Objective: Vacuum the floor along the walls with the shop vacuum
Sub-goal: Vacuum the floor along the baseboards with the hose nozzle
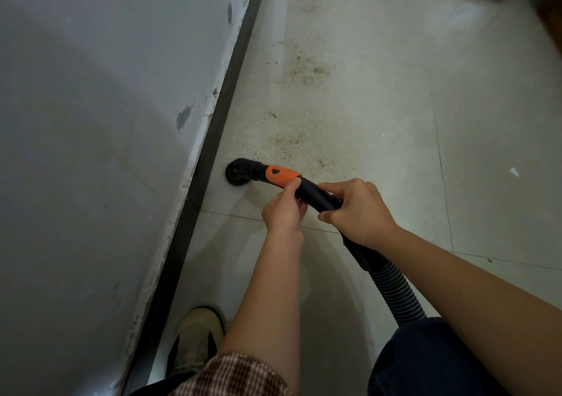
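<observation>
1. On your far left rises the grey wall (pixel 91 121), scuffed and chipped low down. A dark baseboard (pixel 213 140) runs along its foot.
2. Your tan shoe (pixel 197 341) stands on the floor (pixel 380 106) just beside that baseboard, near the bottom of the view.
3. The shop vacuum's round brush nozzle (pixel 237 176) rests on the tile, close against the baseboard, at the end of a short elbow.
4. An orange collar (pixel 281 176) joins that elbow to the black tube (pixel 316 196), which slants back toward you.
5. Your left hand (pixel 284 210) has its grip closed in a pinch. The thumb lies on the rear edge of the orange collar and the fingers are curled under the tube.
6. Your right hand (pixel 355 210) sits just behind the left, with its grip wrapped fully round the black tube.
7. The ribbed hose (pixel 395 292) leaves the tube under your right forearm and runs down to your dark trouser knee (pixel 431 359).
8. A patch of brown grit (pixel 304 70) speckles the floor ahead of the nozzle, right of the baseboard.
9. Farther right lies a small white scrap (pixel 514 171), well apart from the hose.
</observation>
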